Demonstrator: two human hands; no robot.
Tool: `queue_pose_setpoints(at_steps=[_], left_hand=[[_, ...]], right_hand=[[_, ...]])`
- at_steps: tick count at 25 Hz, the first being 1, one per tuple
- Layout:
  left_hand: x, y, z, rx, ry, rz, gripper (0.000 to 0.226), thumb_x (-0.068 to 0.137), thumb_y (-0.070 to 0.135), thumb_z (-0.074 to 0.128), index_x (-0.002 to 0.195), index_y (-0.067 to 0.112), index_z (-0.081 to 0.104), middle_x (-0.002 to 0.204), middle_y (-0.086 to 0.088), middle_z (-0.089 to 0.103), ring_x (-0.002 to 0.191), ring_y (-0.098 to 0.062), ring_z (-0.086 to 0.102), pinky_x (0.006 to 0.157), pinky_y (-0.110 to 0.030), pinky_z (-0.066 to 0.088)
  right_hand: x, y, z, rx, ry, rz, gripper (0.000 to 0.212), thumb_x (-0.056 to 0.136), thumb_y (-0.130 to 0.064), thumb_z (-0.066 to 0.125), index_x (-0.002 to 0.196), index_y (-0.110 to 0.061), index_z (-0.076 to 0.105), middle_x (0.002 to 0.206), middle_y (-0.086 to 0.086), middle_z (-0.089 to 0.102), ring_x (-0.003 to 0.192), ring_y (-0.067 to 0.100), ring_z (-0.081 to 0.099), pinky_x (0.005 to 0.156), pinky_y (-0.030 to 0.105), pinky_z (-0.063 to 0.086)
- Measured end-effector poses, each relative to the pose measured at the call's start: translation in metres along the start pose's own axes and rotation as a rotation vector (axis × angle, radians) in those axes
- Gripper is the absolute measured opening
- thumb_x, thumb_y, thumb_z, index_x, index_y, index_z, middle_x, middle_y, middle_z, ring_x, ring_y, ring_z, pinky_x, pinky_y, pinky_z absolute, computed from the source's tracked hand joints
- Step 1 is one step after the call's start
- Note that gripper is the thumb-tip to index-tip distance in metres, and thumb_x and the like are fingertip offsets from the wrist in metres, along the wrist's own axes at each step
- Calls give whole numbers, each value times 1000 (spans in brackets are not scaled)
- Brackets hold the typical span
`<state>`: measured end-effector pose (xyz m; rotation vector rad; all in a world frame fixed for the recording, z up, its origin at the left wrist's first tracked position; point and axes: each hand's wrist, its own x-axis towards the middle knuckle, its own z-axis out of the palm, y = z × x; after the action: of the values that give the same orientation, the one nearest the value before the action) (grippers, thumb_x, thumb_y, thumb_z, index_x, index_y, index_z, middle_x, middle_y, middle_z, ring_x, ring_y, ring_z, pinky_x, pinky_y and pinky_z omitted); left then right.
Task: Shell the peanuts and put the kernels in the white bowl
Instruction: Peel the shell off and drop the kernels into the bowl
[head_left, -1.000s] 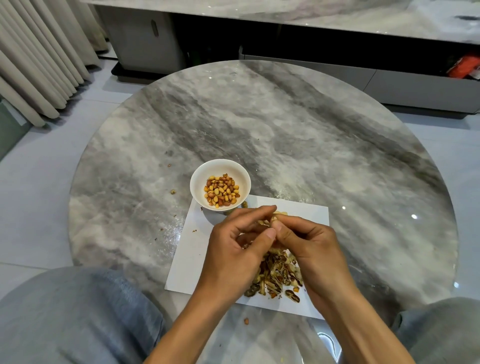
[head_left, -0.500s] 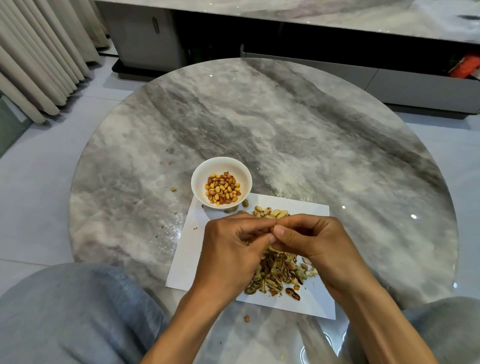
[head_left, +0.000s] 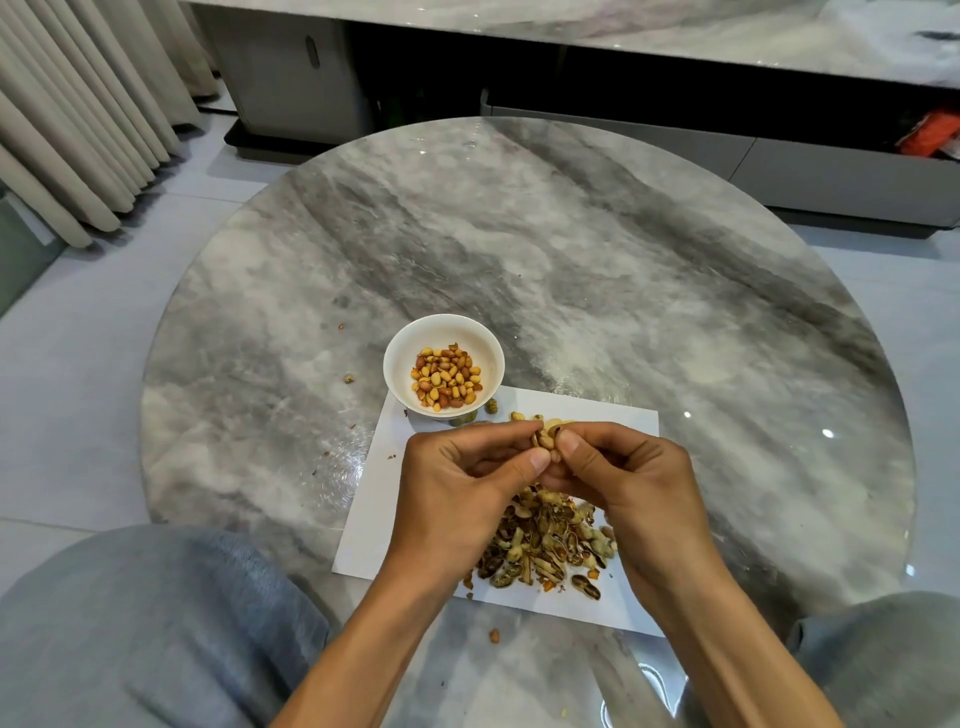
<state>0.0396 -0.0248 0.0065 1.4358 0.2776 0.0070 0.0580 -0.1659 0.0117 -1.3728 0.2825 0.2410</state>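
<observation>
Head view. Both hands met above a white sheet on a round marble table. The left hand and right hand together pinched one peanut between thumbs and curled fingers; the shell appeared cracked open, with a brown kernel showing between the fingertips. The left thumb and right thumb lay just beside each other, pressed against the near side of the nut. The remaining fingers of both hands were bent inward toward the palms.

The bowl stood beyond the hands, at the far left corner of the sheet, its foot partly on the paper. It held a low heap of kernels, yellow and reddish-brown, gathered at its bottom. A few unshelled peanuts lay on the sheet between the bowl and the hands, partly hidden by the fingers.

A pile of empty shells lay on the near part of the sheet, below and between the two wrists. One loose kernel rested on the table just off the sheet's near edge. Small crumbs were scattered on the marble left of the bowl. Grey-clad knees framed the lower corners.
</observation>
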Motion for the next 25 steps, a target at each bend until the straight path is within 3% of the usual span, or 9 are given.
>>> queue_pose_setpoints(at_steps=[5,8,13,16,18,22,25], left_hand=[[1,-4,4,-44,41,-76,29,83,-3,73,102,20,77,93,1,78,90,-14,74,81,-25,59],[2,-10,10,-179,122,-248,26,89,-4,65,98,17,78,97,-3,78,93,-14,73,80,-21,57],[3,-8,15,-662,129,-483,27,88,-12,49,98,-4,74,106,-19,74,102,-22,72,79,-22,60],[4,-6,15,-814,108,-532,26,85,-12,48,91,-7,73,100,-22,73,96,-23,73,77,-24,61],[5,-6,15,-843,103,-546,25,86,-12,48,88,-6,73,98,-21,72,95,-23,73,77,-24,61],[4,-3,15,-851,97,-549,21,71,-4,63,89,-6,74,98,-20,73,94,-22,73,75,-23,61],[5,-4,15,-860,119,-580,24,78,-5,63,100,-7,71,102,-19,73,92,-19,74,76,-24,61]], right_hand=[[3,5,1,204,2,165,14,76,-13,69,80,-2,76,76,13,72,71,17,71,71,27,62],[2,11,5,229,35,177,11,84,-8,68,82,-4,77,80,13,74,76,22,72,73,27,62],[-5,22,15,-307,105,-228,17,87,-5,72,90,-20,80,85,-5,77,84,11,73,78,26,56],[-5,23,14,-509,79,-492,18,87,-6,73,93,-22,80,89,-10,75,89,10,71,77,22,53],[-3,24,12,-580,63,-580,14,87,-10,73,95,-20,80,92,-11,74,91,12,70,79,26,54],[-2,18,12,-342,46,-355,14,84,-6,76,90,-18,79,88,-5,77,88,16,73,81,34,57],[-3,10,14,-164,61,-207,12,82,-6,76,84,-17,79,84,2,77,82,17,73,76,27,57]])
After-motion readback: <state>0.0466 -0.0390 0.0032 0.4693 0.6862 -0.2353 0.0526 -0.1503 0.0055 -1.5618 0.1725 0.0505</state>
